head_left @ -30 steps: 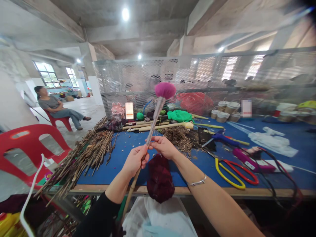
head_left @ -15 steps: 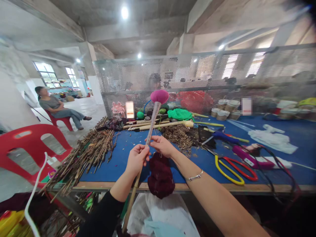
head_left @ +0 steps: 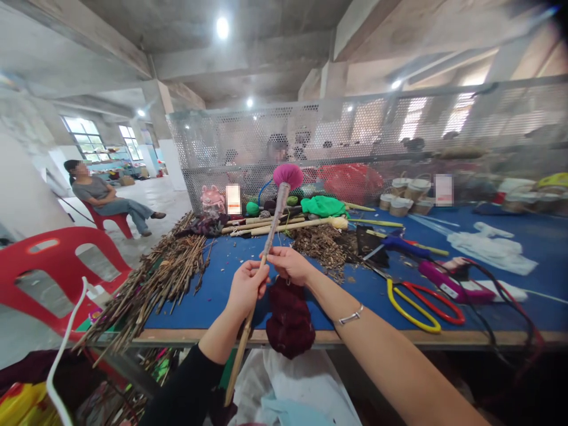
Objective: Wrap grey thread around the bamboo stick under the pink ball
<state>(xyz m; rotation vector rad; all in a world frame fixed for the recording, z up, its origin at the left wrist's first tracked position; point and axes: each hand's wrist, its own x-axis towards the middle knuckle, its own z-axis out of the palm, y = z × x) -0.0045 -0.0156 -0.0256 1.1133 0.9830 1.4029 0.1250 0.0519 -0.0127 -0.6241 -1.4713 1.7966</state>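
A long wooden stick [head_left: 242, 349] slants up from my lap, topped by a magenta cloth-covered ball [head_left: 288, 176]. Greyish wrapping [head_left: 277, 222] covers its upper length below the ball. My left hand [head_left: 248, 283] is closed round the bare wood just under the wrapping. Right above, my right hand [head_left: 289, 264] pinches at the lower end of the wrapping; its fingertips are partly hidden, and a thin thread shows near them. Beneath my right hand, a dark maroon cloth bundle [head_left: 289, 319] hangs over the table's front edge.
Thin twigs [head_left: 171, 272] pile up at left on the blue table [head_left: 213, 302]. Brown chips [head_left: 322, 245] lie beyond my hands. Red-and-yellow-handled scissors [head_left: 415, 302] and a purple tool [head_left: 452, 284] with cables are at right. A perforated metal screen [head_left: 248, 139] stands behind; a person [head_left: 104, 192] sits at left.
The stick has turned and shifted slightly, its ball a little lower and more end-on. More bare wood shows above my left hand. Both hands have stayed nearly in place.
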